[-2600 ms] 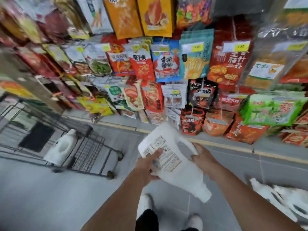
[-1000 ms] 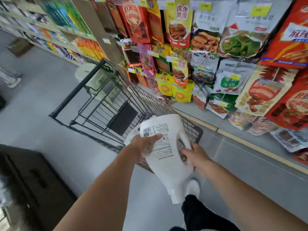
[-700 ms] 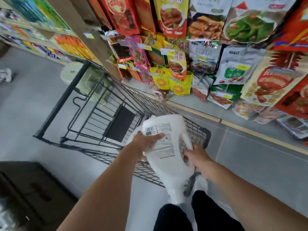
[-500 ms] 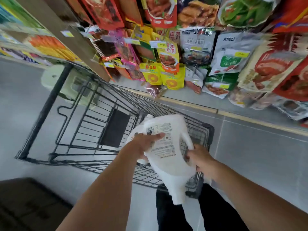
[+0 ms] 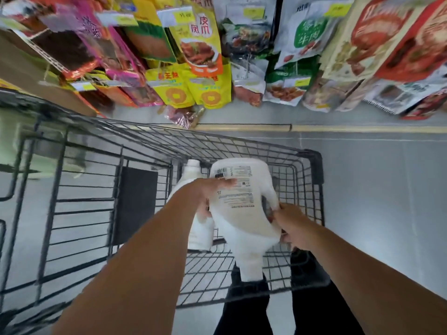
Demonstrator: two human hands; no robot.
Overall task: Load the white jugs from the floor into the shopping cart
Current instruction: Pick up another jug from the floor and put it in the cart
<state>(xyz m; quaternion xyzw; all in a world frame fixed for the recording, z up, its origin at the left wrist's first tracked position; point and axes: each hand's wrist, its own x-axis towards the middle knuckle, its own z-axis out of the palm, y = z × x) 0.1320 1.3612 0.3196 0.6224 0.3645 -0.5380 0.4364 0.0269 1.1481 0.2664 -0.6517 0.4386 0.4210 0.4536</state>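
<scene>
I hold a white jug (image 5: 244,213) over the basket of the black wire shopping cart (image 5: 242,143), its cap end pointing down toward me and its printed label facing up. My left hand (image 5: 208,189) lies on the label side near the jug's base. My right hand (image 5: 290,226) grips it at the handle side. A second white jug (image 5: 193,170) lies inside the cart, just left of the held one and partly hidden by my left arm.
Shelves packed with hanging snack bags (image 5: 200,52) rise directly behind the cart. A yellow floor strip (image 5: 338,128) runs along the shelf base. Grey tiled floor (image 5: 387,201) lies to the right. My dark trouser legs (image 5: 254,310) stand at the cart's near end.
I have stepped up to the cart and carried the jug from over its near rim to above the basket. Both hands keep their hold. The view has tilted further down.
</scene>
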